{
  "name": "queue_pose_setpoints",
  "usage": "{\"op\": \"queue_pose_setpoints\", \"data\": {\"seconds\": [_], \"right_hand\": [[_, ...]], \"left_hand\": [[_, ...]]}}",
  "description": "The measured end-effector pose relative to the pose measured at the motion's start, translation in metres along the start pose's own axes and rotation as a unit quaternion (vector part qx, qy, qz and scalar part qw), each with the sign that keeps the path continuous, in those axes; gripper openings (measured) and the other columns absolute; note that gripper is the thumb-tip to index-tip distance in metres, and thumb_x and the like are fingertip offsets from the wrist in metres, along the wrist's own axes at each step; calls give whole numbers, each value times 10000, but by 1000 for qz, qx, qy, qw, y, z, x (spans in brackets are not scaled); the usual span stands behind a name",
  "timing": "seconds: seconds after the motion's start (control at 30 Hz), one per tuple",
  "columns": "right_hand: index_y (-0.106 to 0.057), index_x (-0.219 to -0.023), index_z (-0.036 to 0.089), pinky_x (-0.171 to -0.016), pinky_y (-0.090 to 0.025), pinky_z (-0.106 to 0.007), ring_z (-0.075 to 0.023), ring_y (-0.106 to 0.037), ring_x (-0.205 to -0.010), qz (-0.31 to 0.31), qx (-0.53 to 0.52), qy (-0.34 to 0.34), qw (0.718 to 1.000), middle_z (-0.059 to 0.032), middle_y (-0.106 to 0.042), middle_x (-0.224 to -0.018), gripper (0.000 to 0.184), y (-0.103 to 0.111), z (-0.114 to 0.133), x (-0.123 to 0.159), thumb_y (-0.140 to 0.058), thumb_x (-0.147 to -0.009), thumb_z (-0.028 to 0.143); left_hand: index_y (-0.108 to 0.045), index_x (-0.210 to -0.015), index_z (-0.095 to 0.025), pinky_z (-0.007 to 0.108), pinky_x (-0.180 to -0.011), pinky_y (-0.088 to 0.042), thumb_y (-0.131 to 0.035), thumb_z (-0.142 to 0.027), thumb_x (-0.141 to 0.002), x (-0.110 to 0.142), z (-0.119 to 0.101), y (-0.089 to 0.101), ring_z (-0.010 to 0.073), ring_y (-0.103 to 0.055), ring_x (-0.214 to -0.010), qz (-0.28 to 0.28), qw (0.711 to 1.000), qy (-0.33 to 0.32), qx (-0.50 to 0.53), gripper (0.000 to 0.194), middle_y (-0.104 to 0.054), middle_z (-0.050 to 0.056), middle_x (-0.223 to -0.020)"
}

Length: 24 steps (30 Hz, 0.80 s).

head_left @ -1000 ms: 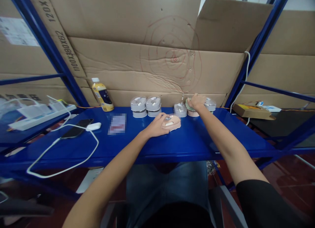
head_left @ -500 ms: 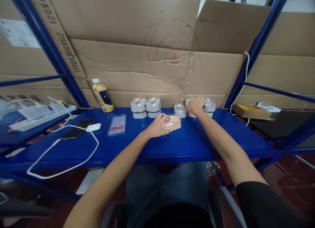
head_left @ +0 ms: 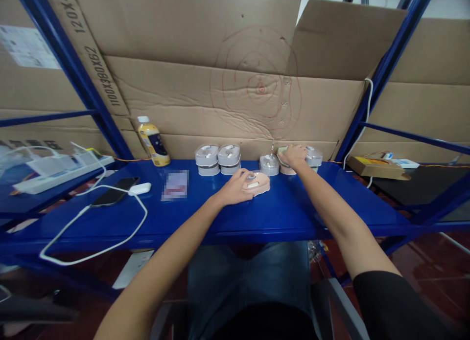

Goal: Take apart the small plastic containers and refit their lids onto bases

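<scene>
My left hand [head_left: 235, 187] rests on the blue shelf [head_left: 286, 213], its fingers closed round the left side of a pink oval container [head_left: 257, 182] with a grey lid. My right hand [head_left: 293, 155] reaches to the back of the shelf and grips a small container [head_left: 287, 170] that stands between a grey container [head_left: 269, 164] and another grey-lidded one [head_left: 314, 156]. Most of the gripped container is hidden under the fingers. Two more grey containers [head_left: 217, 159] stand side by side to the left.
A yellow bottle [head_left: 153, 141] stands at the back left. A black phone [head_left: 114, 191], a white charger with a looping cable [head_left: 95, 217] and a small card [head_left: 175, 184] lie on the left of the shelf. Cardboard [head_left: 235, 85] lines the back. A cardboard box [head_left: 374, 166] sits right.
My right hand has shifted slightly on the container at the back. My left hand has stayed on the pink container.
</scene>
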State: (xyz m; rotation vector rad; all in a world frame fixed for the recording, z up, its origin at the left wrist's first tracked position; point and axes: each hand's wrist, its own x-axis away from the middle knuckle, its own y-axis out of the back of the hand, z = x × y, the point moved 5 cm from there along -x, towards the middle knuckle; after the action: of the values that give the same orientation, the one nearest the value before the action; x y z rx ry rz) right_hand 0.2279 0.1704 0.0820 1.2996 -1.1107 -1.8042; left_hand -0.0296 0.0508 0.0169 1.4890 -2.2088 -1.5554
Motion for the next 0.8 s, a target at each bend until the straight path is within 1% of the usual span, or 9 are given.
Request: {"op": "queue_pose_setpoints", "data": {"seconds": [0.1, 0.17, 0.2, 0.3, 0.37, 0.43, 0.5, 0.63, 0.8], "right_hand": [[-629, -1284, -41, -1040, -374, -589, -497, -531, -1269, -63, 4, 27, 998, -369, -596, -1328, 762, 15, 3, 16, -603, -897, 615], [-642, -1260, -38, -1060, -370, -595, -487, -523, -1276, -107, -18, 108, 988, -356, -608, -1301, 681, 25, 9, 37, -545, -953, 563], [-658, -1246, -9, -1073, -374, -587, -467, -526, -1283, -112, -42, 175, 977, -331, -619, -1292, 632, 27, 13, 50, -506, -982, 545], [-643, -1328, 103, -1105, -426, -508, -372, -567, -1283, -31, -143, 398, 905, -227, -631, -1336, 630, 22, 28, 96, -541, -973, 614], [-558, -1448, 132, -1111, -456, -485, -357, -564, -1317, 40, -189, 475, 858, -208, -590, -1420, 832, 12, 34, 121, -659, -866, 719], [-497, -1508, 152, -1076, -494, -487, -367, -577, -1308, 95, -202, 497, 839, -205, -575, -1435, 1005, 1, 37, 138, -739, -761, 778], [-485, -1519, 175, -1012, -531, -491, -375, -617, -1244, 120, -199, 485, 843, -196, -603, -1376, 1043, -6, 40, 146, -762, -725, 793], [-505, -1505, 199, -987, -540, -513, -394, -644, -1191, 112, -205, 447, 864, -196, -628, -1311, 974, -9, 42, 149, -752, -760, 774], [-553, -1450, 202, -1057, -508, -517, -363, -624, -1253, 104, -309, 407, 853, -175, -634, -1392, 805, -7, 28, 134, -704, -846, 713]], "left_hand": [[-534, -1292, -222, 522, -1169, -438, -777, -280, -711, 0, 2, -2, 340, -537, -1330, 1, 1000, 0, -2, 633, -512, 112, -1336], [-513, -1341, -218, 537, -1160, -440, -813, -353, -719, 1, 6, -3, 359, -537, -1340, -1, 1000, 8, -4, 704, -529, 128, -1357], [-499, -1368, -214, 547, -1155, -439, -831, -397, -717, 1, 8, -4, 370, -540, -1341, -2, 1000, 13, -3, 754, -541, 136, -1368], [-443, -1450, -206, 555, -1145, -444, -875, -468, -682, 2, 12, -5, 393, -542, -1356, -4, 1000, 21, 17, 919, -547, 160, -1442], [-397, -1499, -205, 529, -1132, -465, -892, -450, -653, 3, 14, -6, 386, -558, -1354, 4, 999, 20, 50, 1011, -531, 163, -1494], [-351, -1537, -202, 506, -1123, -480, -896, -433, -639, 4, 15, -8, 371, -576, -1346, 22, 996, 18, 88, 1076, -524, 167, -1517], [-327, -1554, -189, 503, -1125, -480, -904, -449, -635, 5, 17, -9, 364, -589, -1338, 35, 992, 23, 117, 1116, -538, 180, -1505], [-312, -1559, -162, 525, -1124, -478, -928, -501, -619, 7, 22, -8, 366, -607, -1318, 29, 990, 64, 126, 1174, -572, 205, -1469], [-335, -1563, -185, 529, -1152, -452, -911, -495, -641, 8, 23, 0, 360, -554, -1370, 13, 994, 52, 99, 1131, -544, 177, -1503]]}}
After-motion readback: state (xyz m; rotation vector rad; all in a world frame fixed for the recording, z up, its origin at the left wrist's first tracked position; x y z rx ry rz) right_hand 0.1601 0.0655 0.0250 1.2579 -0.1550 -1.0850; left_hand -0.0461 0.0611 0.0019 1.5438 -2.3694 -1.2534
